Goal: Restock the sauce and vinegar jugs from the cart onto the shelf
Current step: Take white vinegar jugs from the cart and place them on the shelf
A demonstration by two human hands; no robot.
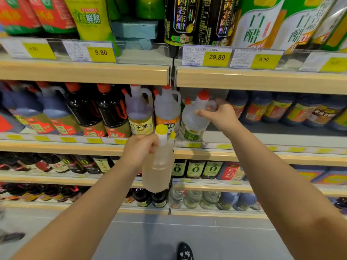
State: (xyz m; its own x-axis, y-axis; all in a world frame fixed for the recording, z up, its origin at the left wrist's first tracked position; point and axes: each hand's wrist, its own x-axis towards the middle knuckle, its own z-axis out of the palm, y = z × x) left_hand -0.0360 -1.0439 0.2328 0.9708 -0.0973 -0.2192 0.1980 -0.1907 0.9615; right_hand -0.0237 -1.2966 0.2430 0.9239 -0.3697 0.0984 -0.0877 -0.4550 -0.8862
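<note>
A person stands before a supermarket shelf (84, 73) of sauces and vinegars, both bare arms stretched toward it. The right hand (220, 114) is clasped around the shoulder and handle of a clear vinegar jug with a red cap (193, 120), which stands tilted at the front of the second shelf board, its green label facing out. Just left of that jug stand two more clear jugs with red caps: one with an orange label (167, 111) and one with a pale yellow label (139, 113). Left of those runs a row of dark sauce jugs (97, 111) with red caps and red handles. Right of the tilted jug, past a bare stretch of board, a line of dark bottles with orange labels (262, 109) runs along the back.

The left hand (139, 150) grips a yellow-capped jug (158, 162) of pale liquid by its handle near the neck; it hangs in the air in front of the shelf edge, below and slightly left of the red-capped jug, not resting on any board.

Above the red-capped jug, yellow price tags (216, 57) read 9.80, 29.80 and 5.90 under tall dark bottles and green-and-white pouches. On the grey floor below, a dark patterned shoe (185, 252) shows.
</note>
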